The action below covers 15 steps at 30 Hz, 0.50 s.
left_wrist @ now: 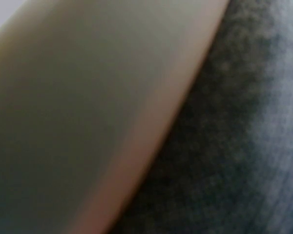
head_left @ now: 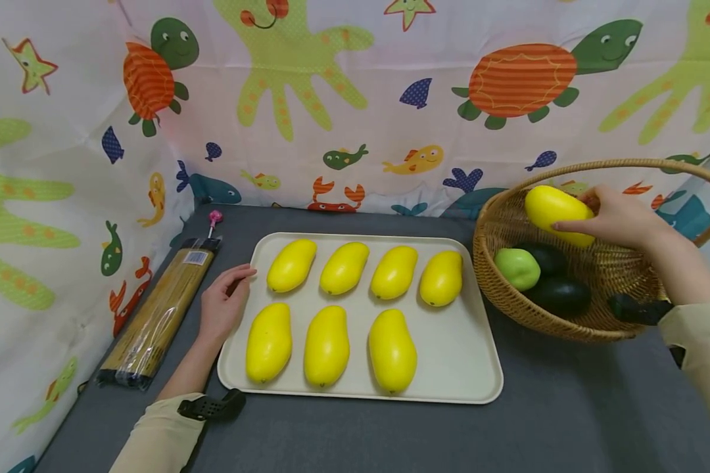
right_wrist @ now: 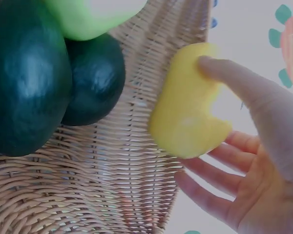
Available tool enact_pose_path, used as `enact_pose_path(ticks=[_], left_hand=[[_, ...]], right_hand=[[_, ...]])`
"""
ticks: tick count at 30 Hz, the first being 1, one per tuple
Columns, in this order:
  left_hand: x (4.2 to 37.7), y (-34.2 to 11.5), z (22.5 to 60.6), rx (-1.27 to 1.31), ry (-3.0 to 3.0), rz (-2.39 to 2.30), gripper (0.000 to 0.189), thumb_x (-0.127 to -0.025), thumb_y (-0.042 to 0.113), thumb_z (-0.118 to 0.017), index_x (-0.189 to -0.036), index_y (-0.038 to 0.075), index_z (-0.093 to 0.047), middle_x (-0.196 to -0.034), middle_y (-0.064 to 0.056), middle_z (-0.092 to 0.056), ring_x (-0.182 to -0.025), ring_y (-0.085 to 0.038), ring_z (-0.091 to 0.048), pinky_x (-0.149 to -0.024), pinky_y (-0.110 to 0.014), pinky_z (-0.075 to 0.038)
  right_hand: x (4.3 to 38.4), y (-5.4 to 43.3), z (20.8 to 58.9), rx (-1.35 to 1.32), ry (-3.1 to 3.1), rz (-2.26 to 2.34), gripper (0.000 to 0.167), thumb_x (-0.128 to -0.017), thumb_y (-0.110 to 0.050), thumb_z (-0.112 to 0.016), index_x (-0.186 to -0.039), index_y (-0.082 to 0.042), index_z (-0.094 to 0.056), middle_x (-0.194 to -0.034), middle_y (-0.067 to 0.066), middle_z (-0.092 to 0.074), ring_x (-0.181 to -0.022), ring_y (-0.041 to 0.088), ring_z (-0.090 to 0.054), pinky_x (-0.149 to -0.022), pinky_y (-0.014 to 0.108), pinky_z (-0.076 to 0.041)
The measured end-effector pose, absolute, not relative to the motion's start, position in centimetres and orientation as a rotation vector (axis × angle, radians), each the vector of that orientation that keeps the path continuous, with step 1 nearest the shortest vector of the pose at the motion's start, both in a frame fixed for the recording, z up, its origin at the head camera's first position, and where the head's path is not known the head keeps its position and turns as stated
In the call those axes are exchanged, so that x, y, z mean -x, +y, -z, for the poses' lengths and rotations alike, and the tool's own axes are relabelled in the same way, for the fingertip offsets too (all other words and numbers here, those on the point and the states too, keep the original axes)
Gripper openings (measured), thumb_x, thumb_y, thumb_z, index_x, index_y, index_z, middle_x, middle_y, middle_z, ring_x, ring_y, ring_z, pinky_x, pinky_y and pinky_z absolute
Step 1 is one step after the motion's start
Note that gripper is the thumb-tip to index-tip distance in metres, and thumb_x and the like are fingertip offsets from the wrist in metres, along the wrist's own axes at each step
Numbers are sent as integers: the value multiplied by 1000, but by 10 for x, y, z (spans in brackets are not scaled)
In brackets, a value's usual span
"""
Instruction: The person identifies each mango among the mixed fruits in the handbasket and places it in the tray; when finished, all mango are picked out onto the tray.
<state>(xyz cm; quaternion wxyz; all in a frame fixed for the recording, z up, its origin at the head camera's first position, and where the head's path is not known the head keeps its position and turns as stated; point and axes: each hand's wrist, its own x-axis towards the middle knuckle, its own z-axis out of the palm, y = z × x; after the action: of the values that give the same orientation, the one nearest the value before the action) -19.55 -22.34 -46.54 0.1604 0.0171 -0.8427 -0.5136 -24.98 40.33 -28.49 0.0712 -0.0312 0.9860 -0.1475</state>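
Over the wicker basket (head_left: 615, 282), my right hand (head_left: 624, 217) grips a yellow mango (head_left: 553, 209), thumb on one side and fingers on the other. In the right wrist view that mango (right_wrist: 185, 107) is in front of the woven wall. My left hand (head_left: 221, 305) rests at the left side of a cream tray (head_left: 449, 355), fingertips right at its rim. On the tray lie two rows of mangoes (head_left: 392, 351). The left wrist view is filled by a blurred pale shape and dark cloth.
Inside the basket are a green round fruit (head_left: 517, 269) and two dark, glossy oval ones (head_left: 559, 295). The basket's tall handle (head_left: 645, 164) arches above. Left of the tray lies a packet of thin sticks (head_left: 160, 309), with a pink lollipop (head_left: 215, 217) behind. A printed curtain (head_left: 355, 92) hangs behind.
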Motion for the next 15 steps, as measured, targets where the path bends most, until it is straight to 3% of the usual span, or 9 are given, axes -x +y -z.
enact_pose_path(ticks=[7, 13, 15], left_hand=[[195, -224, 465, -70, -2418, 1461, 23, -97, 11, -57, -115, 9, -72, -128, -2, -62, -115, -17, -57, -85, -10, -42], [196, -223, 465, -59, -2420, 1451, 23, -97, 11, -57, -114, 8, -72, -128, -2, -62, -114, -17, -57, -85, -10, -42], [195, -222, 465, -49, -2413, 1448, 23, -97, 11, -57, -113, 8, -73, -127, -2, -62, -114, -17, -57, -84, -10, -42]], right_hand=[[227, 390, 276, -79, 3013, 759, 87, -88, -60, -60, -143, 2, -34, -131, 33, -38, -111, 49, -37, -74, 54, -39], [205, 379, 275, -178, 2745, 1350, 71, -93, -47, -59, -148, -14, -29, -122, 5, -37, -99, 15, -47, -73, 18, -51], [197, 375, 275, -190, 2622, 1542, 63, -94, -40, -60, -145, -19, -30, -118, 0, -38, -95, 6, -52, -72, 16, -53]])
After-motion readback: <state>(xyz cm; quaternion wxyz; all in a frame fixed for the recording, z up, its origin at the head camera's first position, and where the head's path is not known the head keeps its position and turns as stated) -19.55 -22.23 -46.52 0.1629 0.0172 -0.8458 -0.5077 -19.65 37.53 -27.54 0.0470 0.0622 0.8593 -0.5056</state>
